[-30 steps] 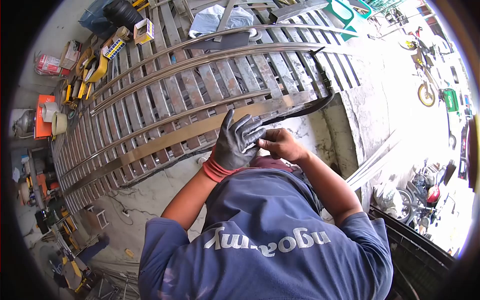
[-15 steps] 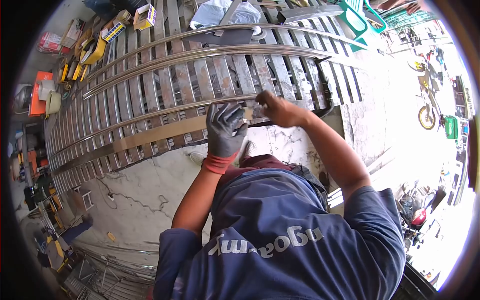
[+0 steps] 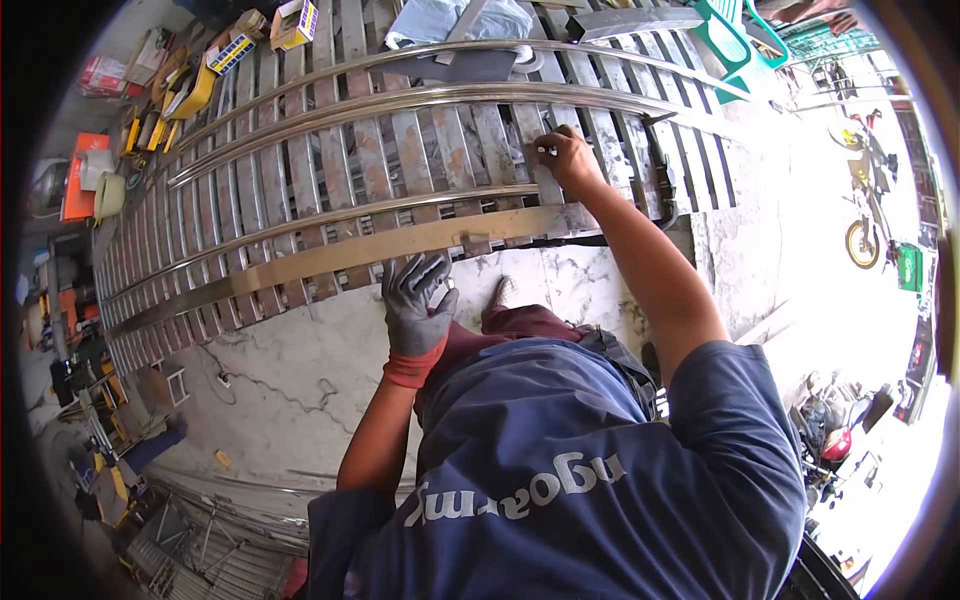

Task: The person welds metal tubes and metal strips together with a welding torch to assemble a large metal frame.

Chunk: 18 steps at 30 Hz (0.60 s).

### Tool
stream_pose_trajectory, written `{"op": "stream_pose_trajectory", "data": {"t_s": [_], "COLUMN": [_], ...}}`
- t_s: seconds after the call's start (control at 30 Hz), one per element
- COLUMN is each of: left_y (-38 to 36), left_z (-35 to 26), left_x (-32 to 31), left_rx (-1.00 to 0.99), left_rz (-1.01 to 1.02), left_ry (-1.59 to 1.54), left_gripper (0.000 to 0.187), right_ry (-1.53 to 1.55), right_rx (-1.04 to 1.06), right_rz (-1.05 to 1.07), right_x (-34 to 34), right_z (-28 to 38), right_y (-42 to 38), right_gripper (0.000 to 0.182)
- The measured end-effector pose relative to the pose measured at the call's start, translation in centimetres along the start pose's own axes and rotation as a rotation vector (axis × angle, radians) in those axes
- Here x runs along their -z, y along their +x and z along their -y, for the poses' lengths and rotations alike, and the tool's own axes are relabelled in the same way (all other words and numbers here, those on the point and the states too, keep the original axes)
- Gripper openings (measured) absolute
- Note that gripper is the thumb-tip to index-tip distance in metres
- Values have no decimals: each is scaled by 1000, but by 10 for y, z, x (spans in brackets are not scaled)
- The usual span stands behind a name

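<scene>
My left hand (image 3: 417, 303), in a grey glove with a red cuff, is at the near edge of the slatted metal rack (image 3: 403, 157). Its fingers are apart and nothing shows in them. A long flat tan strip (image 3: 370, 247) lies along that edge, just beyond the glove. My bare right hand (image 3: 571, 163) is over the slats, past the right end of a thin shiny tube (image 3: 400, 204). The fingers of that hand are curled together around something small that I cannot make out. Longer shiny tubes (image 3: 450, 94) run across the rack farther back.
A plastic bag (image 3: 410, 22) and a grey beam (image 3: 635, 22) lie at the rack's far side. Yellow-and-blue boxes (image 3: 231, 54) stand at the far left, a green chair (image 3: 722, 40) at the far right. A cable (image 3: 290, 400) trails over the floor. A motorcycle (image 3: 862, 190) is at the right.
My left hand has moved back off the strip toward my body and to the left. My right hand has moved up and away over the slats. More of the strip now shows.
</scene>
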<state>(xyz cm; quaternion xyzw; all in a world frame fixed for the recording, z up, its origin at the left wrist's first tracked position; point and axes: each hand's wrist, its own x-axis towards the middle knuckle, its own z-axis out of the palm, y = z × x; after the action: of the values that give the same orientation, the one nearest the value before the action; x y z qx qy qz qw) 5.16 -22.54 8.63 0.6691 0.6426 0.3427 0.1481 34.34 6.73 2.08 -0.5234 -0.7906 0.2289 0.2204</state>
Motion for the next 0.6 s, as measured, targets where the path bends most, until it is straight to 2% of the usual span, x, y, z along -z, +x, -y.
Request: {"op": "stream_pose_trajectory", "data": {"t_s": [0.2,0.27,0.37,0.4,0.43,0.47,0.5,0.53,0.57,0.6], "left_y": [-4,-3,11,19,27,29,44,42,43,46], "left_z": [-1,-2,-12,-22,-35,-37,-52,-46,-54,-59], "left_x": [4,4,4,12,12,1,8,-13,-24,-32], "left_rx": [-11,-25,-118,-207,-287,-243,-287,-318,-263,-317], "left_rz": [-10,-17,-46,-66,-85,-89,-77,-70,-131,-171], "left_ry": [-9,-7,-34,-44,-32,-97,-70,58,-57,-40], "left_gripper": [49,49,49,48,48,48,49,49,49,47], "right_ry": [67,94,211,201,270,413,691,799,776,893], "right_rx": [-2,-83,-183,-210,-130,-217,-156,-174,-82,-120], "right_rz": [19,-45,-75,20,155,433,458,536,628,562], "right_x": [6,16,51,55,60,77,66,70,64,59], "right_z": [2,10,65,83,97,131,136,147,133,148], "right_y": [3,-4,-38,-56,-78,-92,-118,-134,-144,-155], "right_gripper": [33,35,36,37,41,46,50,46,38,35]}}
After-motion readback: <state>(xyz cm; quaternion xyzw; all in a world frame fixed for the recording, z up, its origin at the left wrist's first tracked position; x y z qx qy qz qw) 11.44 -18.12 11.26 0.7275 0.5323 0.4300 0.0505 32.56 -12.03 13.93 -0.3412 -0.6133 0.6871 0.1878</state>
